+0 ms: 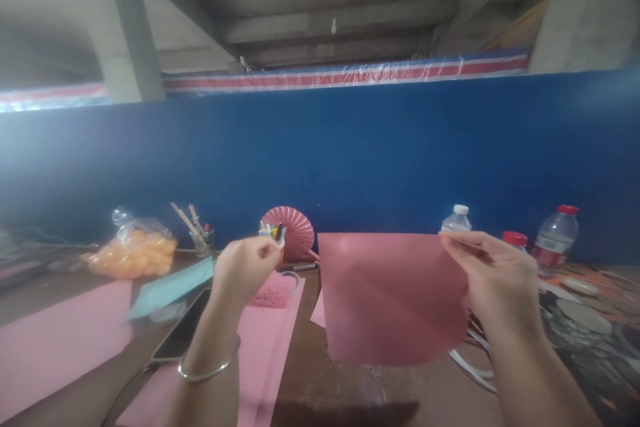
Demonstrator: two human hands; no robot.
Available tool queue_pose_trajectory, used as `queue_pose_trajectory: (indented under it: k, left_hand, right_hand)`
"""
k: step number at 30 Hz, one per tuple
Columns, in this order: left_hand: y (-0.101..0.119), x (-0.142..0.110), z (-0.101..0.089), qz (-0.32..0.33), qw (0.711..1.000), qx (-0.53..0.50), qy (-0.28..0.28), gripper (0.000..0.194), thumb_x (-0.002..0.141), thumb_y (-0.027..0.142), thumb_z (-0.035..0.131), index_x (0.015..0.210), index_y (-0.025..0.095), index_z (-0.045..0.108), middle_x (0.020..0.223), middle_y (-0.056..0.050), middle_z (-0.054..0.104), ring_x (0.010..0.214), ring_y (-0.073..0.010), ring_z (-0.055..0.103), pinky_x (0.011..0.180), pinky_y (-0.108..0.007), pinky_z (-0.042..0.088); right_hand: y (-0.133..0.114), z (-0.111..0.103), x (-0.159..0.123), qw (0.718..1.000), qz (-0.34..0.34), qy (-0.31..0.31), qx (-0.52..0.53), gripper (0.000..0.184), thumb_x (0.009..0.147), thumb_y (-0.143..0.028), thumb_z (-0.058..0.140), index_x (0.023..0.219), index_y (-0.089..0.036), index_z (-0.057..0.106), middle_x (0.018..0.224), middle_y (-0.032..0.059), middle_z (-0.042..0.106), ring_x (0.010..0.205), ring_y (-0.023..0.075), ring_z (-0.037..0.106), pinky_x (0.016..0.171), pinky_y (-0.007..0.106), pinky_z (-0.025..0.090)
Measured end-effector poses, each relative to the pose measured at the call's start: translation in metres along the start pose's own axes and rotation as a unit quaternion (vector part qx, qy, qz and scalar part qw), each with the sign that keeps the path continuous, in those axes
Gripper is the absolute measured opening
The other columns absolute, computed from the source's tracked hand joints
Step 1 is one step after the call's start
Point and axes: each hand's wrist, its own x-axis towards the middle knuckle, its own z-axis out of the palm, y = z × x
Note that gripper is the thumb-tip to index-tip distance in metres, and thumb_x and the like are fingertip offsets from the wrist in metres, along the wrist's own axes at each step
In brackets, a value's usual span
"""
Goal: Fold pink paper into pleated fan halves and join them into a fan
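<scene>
My right hand (493, 280) pinches the upper right corner of a pink sheet of paper (390, 300) between thumb and fingers. The sheet hangs upright above the table, its lower edge rounded. Apart from the sheet, to its left, my left hand (247, 270) is raised with fingers curled closed; what they hold, if anything, I cannot make out. Just behind this hand stands a small container with a dark-tipped item (279, 232) showing above the fingers. A pleated pink paper fan (295, 230) rises against the blue partition.
Pink sheets (65, 340), a phone (183, 330), a light blue packet (173, 287), a bag of orange puffs (135, 253) and a cup of sticks (203, 240) lie leftward. Bottles (555, 237), white cable (473, 363) and clutter occupy the right. A blue partition (320, 153) backs the table.
</scene>
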Motion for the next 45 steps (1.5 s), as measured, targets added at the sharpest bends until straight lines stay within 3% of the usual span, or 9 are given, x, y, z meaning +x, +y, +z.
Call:
queue_pose_trajectory:
  k: [3,7,11,15,19,21,25,33,45]
  left_hand:
    - [0.007,0.003,0.000,-0.038,0.993,-0.109,0.029,0.023,0.076,0.030,0.045,0.086,0.020,0.064,0.085,-0.003,0.066,0.075,-0.0147,0.059,0.062,-0.024,0.043]
    - [0.036,0.002,0.016,-0.009,0.969,-0.242,-0.056,0.045,0.069,0.032,0.059,0.112,0.021,0.050,0.106,-0.006,0.061,0.091,-0.0169,0.058,0.073,-0.027,0.047]
    - [0.048,-0.002,0.030,-0.009,0.965,-0.253,-0.066,0.022,0.071,0.030,0.058,0.089,0.018,0.060,0.079,-0.003,0.066,0.069,-0.0155,0.060,0.060,-0.026,0.048]
    - [0.057,-0.007,0.026,0.024,0.981,-0.190,-0.028,0.012,0.076,0.024,0.051,0.077,0.019,0.061,0.073,0.000,0.065,0.065,-0.0134,0.058,0.061,-0.025,0.046]
    - [0.074,-0.015,0.024,0.137,0.977,-0.153,-0.057,0.018,0.079,0.016,0.046,0.080,0.021,0.064,0.077,0.000,0.065,0.072,-0.0126,0.059,0.068,-0.024,0.045]
    - [0.080,-0.020,0.025,0.182,0.972,-0.134,-0.067,0.020,0.080,0.014,0.045,0.081,0.020,0.064,0.076,-0.001,0.065,0.070,-0.0128,0.059,0.067,-0.024,0.045]
    - [0.084,-0.025,0.027,0.225,0.966,-0.116,-0.046,0.021,0.078,0.011,0.045,0.080,0.020,0.064,0.074,-0.002,0.065,0.068,-0.0132,0.059,0.065,-0.025,0.046]
    - [0.076,-0.022,0.019,0.185,0.970,-0.159,-0.016,0.019,0.078,0.011,0.047,0.080,0.020,0.063,0.077,0.001,0.066,0.071,-0.0106,0.060,0.065,-0.020,0.045]
    - [0.012,-0.004,-0.020,0.020,0.980,-0.095,0.174,0.012,0.073,0.026,0.056,0.077,0.021,0.067,0.079,0.001,0.068,0.074,-0.0141,0.062,0.069,-0.022,0.048]
  right_hand:
    - [0.000,0.002,0.002,0.999,0.031,-0.011,0.008,0.016,0.063,-0.032,0.068,0.074,-0.020,0.068,0.067,0.0017,0.067,0.064,0.0183,0.063,0.054,0.027,0.050]
    - [0.007,0.014,-0.004,0.997,0.037,-0.059,0.042,0.014,0.065,-0.030,0.066,0.073,-0.019,0.068,0.068,0.0028,0.068,0.061,0.0176,0.062,0.051,0.026,0.048]
    - [0.013,0.022,-0.006,0.996,0.025,-0.072,0.049,0.018,0.069,-0.029,0.062,0.082,-0.018,0.065,0.075,0.0050,0.067,0.064,0.0179,0.061,0.055,0.029,0.049]
    - [-0.004,0.020,-0.010,0.987,-0.146,-0.003,-0.061,0.029,0.069,-0.024,0.058,0.097,-0.018,0.059,0.102,0.0082,0.059,0.096,0.0238,0.053,0.082,0.042,0.042]
    - [-0.028,0.031,-0.034,0.946,-0.263,-0.177,-0.072,0.021,0.076,-0.017,0.049,0.094,-0.019,0.058,0.094,0.0071,0.061,0.091,0.0208,0.053,0.081,0.037,0.042]
    - [-0.034,0.040,-0.047,0.934,-0.266,-0.221,-0.087,0.018,0.076,-0.016,0.047,0.090,-0.020,0.059,0.085,0.0058,0.062,0.082,0.0196,0.054,0.075,0.034,0.042]
    - [-0.033,0.052,-0.061,0.954,-0.209,-0.173,-0.127,0.012,0.071,-0.013,0.046,0.069,-0.019,0.056,0.064,0.0015,0.059,0.061,0.0147,0.053,0.058,0.024,0.040]
    - [-0.030,0.048,-0.055,0.962,-0.152,-0.181,-0.134,0.012,0.063,-0.011,0.045,0.062,-0.020,0.053,0.057,-0.0019,0.055,0.054,0.0116,0.049,0.052,0.020,0.037]
    - [-0.019,0.034,-0.028,0.929,-0.151,-0.282,-0.189,0.012,0.069,-0.012,0.043,0.073,-0.020,0.052,0.072,-0.0013,0.057,0.069,0.0144,0.050,0.064,0.025,0.035]
